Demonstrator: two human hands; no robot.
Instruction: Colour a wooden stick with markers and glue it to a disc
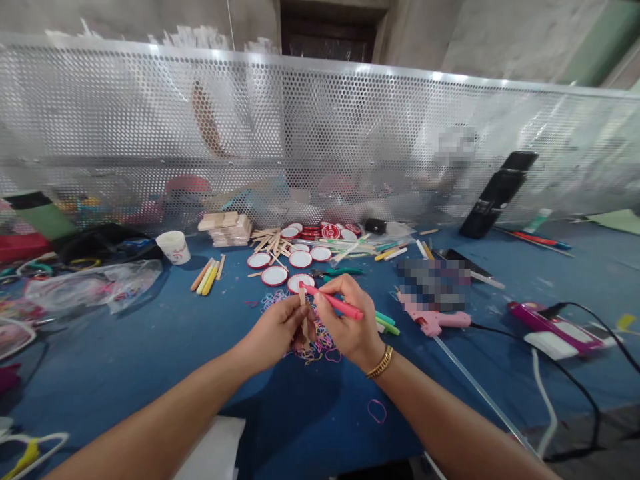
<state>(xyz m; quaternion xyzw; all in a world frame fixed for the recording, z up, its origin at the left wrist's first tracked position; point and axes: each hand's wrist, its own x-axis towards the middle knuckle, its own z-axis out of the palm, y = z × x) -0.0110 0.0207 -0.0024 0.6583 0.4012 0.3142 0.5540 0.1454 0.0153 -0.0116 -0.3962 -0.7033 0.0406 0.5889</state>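
My left hand [283,325] is closed around a wooden craft stick [303,300], which it holds upright over the middle of the table. In my right hand [353,320] is a red marker [340,305], its tip at the upper end of the stick. A gold bracelet [381,362] circles my right wrist. Beneath both hands lies a loose pile of coloured rubber bands [327,347], partly hidden by them. Just beyond are several white round lids with red rims [275,275]. Green markers [387,325] stick out past my right hand.
Stacked craft sticks [227,230] and a paper cup [173,247] stand by the perforated metal screen [240,113]. A pink glue gun [433,320] with its cord lies at right, near a purple power strip [555,327]. White paper [215,450] is at the front edge.
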